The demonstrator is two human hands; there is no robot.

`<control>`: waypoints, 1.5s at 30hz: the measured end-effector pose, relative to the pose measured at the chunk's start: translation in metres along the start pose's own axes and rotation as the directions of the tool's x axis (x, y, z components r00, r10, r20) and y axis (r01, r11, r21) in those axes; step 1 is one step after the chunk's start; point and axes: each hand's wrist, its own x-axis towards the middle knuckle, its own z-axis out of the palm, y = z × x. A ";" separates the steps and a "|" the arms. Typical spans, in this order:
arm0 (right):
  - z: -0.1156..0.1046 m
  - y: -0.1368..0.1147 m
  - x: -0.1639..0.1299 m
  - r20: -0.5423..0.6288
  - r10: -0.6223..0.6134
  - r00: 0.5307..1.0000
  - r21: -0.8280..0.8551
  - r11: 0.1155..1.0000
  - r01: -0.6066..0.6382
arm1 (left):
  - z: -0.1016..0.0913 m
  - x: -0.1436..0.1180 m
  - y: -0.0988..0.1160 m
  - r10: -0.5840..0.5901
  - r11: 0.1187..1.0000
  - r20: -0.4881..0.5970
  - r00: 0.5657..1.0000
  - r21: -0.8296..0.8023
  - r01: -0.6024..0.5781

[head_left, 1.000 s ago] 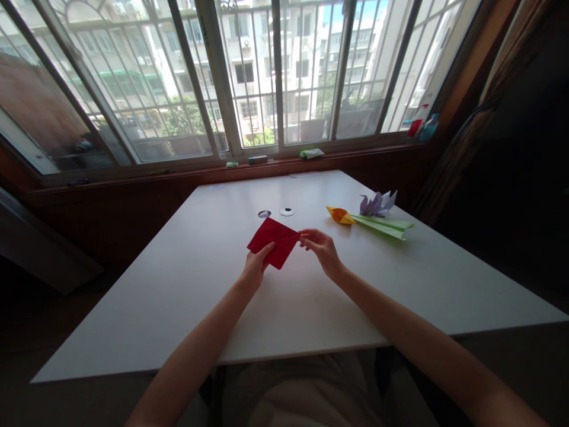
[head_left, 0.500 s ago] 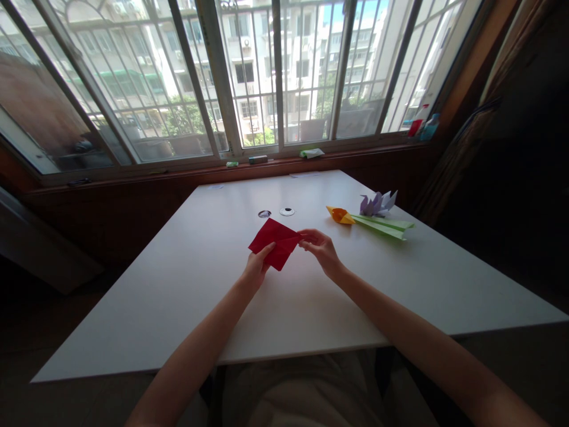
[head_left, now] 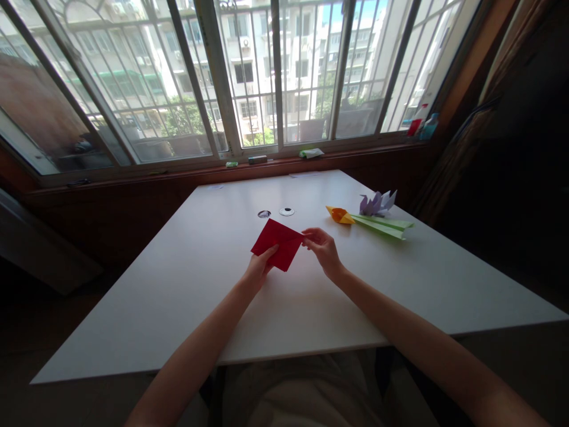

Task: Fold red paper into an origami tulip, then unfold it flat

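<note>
A folded square of red origami paper [head_left: 279,238] is held up above the white table, tilted like a diamond. My left hand [head_left: 261,265] grips its lower left side, thumb on top and fingers underneath. The fingers of my right hand [head_left: 320,246] pinch the paper's right corner. Part of the left fingers is hidden beneath the sheet.
On the white table [head_left: 178,284], an orange folded paper boat [head_left: 340,215], a light green folded paper plane [head_left: 382,225] and purple folded paper pieces [head_left: 377,203] lie to the right. Two small round discs, one of them white [head_left: 287,212], lie beyond the red paper. Bottles [head_left: 429,127] stand on the windowsill.
The red paper has shifted slightly to the right and turned a little. Both hands keep their hold on it, the right still at its corner.
</note>
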 end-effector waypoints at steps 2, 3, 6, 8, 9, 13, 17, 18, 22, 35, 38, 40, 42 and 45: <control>0.000 -0.001 0.000 -0.003 -0.010 1.000 -0.003 1.000 0.010 | 0.000 0.000 0.000 0.003 1.000 0.000 1.000 -0.004 -0.003; 0.000 -0.001 0.000 -0.002 -0.015 1.000 -0.006 1.000 0.015 | 0.001 0.000 0.000 0.005 1.000 -0.003 1.000 -0.007 -0.005; 0.000 -0.001 0.000 0.001 -0.016 1.000 -0.009 1.000 0.016 | 0.001 -0.001 0.001 0.010 1.000 -0.006 1.000 -0.013 -0.010; 0.000 -0.001 0.000 0.000 -0.003 1.000 -0.001 1.000 0.003 | 0.001 -0.001 0.001 0.011 1.000 0.003 1.000 -0.010 -0.011; 0.000 -0.001 0.000 -0.001 0.004 1.000 0.004 1.000 -0.004 | 0.001 -0.001 0.002 0.012 1.000 0.010 1.000 -0.007 -0.012; 0.000 -0.002 0.001 -0.007 0.033 0.999 0.018 0.999 -0.033 | 0.001 -0.002 0.002 0.016 1.000 0.011 1.000 0.006 -0.016; 0.001 -0.004 0.002 -0.004 0.064 0.998 0.031 0.997 -0.064 | 0.002 -0.002 0.002 0.006 1.000 -0.010 1.000 0.002 -0.006; 0.001 -0.004 0.002 -0.002 0.073 0.997 0.036 0.997 -0.073 | 0.002 -0.002 0.002 0.004 1.000 -0.012 1.000 0.002 -0.004; 0.001 -0.003 0.002 0.009 0.111 0.994 0.058 0.992 -0.112 | 0.001 -0.001 0.002 -0.002 1.000 -0.010 1.000 0.016 0.002; -0.003 0.002 0.003 0.068 0.198 0.978 0.153 0.966 -0.206 | 0.001 -0.002 0.002 0.013 1.000 0.014 1.000 0.006 -0.013; -0.003 0.001 0.003 0.061 0.178 0.982 0.141 0.973 -0.185 | 0.001 -0.002 0.002 0.007 1.000 -0.003 1.000 0.003 -0.007; -0.002 0.001 0.003 0.052 0.165 0.985 0.132 0.976 -0.171 | 0.002 -0.002 0.003 0.010 1.000 0.001 1.000 0.010 -0.010; -0.002 0.002 0.003 0.050 0.163 0.985 0.124 0.978 -0.169 | 0.002 -0.001 0.002 0.016 1.000 -0.001 1.000 0.020 -0.016; -0.003 0.004 0.004 0.048 0.177 0.983 0.112 0.977 -0.182 | 0.001 -0.001 0.001 0.025 0.999 -0.014 1.000 0.028 -0.024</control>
